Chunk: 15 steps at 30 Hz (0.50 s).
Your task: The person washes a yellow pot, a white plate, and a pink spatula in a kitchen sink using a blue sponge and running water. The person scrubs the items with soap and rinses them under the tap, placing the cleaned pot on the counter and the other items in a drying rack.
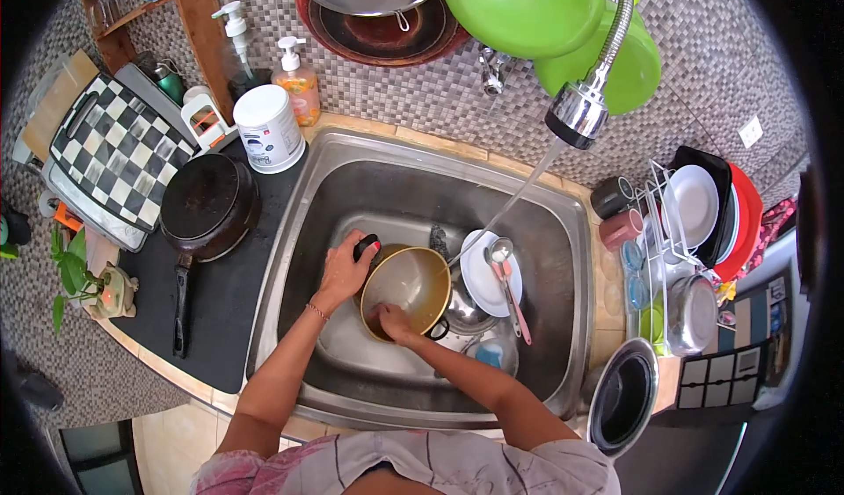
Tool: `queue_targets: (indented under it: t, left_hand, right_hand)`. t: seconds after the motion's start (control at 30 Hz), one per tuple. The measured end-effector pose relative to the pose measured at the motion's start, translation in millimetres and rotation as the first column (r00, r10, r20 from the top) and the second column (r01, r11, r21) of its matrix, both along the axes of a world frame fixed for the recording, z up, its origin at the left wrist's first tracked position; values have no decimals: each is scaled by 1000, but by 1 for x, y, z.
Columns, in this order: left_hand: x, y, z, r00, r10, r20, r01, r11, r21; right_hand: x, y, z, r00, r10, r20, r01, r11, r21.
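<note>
A gold-coloured pot (420,277) is tilted in the stainless-steel sink (422,224), its mouth facing up towards me. My left hand (344,267) grips a black handle (366,250) at the pot's upper left. Inside the pot, my right hand (395,323) reaches to the lower inner wall; its fingertips are partly hidden, and whether they hold anything is unclear. A stream of water from the chrome faucet (577,116) runs to the pot's right rim. Close by on the right lies a white plate (476,274) with a metal ladle (502,250) and a pink-handled utensil (517,310) on it.
A clear bowl with a blue sponge (489,354) sits at the sink's lower right. To the left, a frying pan (201,198) and white tub (269,129) stand on a black mat (227,310). A dish rack (659,231) and black-lined pot (623,396) line the right side.
</note>
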<state>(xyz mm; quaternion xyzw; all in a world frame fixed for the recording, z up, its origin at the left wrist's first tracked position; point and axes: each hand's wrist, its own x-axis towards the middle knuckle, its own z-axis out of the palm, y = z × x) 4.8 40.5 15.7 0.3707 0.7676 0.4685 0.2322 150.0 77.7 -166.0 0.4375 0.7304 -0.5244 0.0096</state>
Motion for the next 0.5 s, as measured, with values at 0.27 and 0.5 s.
queue_targets:
  t: [0.27, 0.5]
  left_hand:
    - [-8, -3, -12, 980, 108, 165, -106, 994, -24]
    - [-3, 1, -11, 984, 51, 172, -49, 999, -11]
  right_hand:
    - [26, 41, 42, 849, 520, 89, -526, 818, 235]
    - [37, 114, 35, 819, 317, 478, -474, -96, 875]
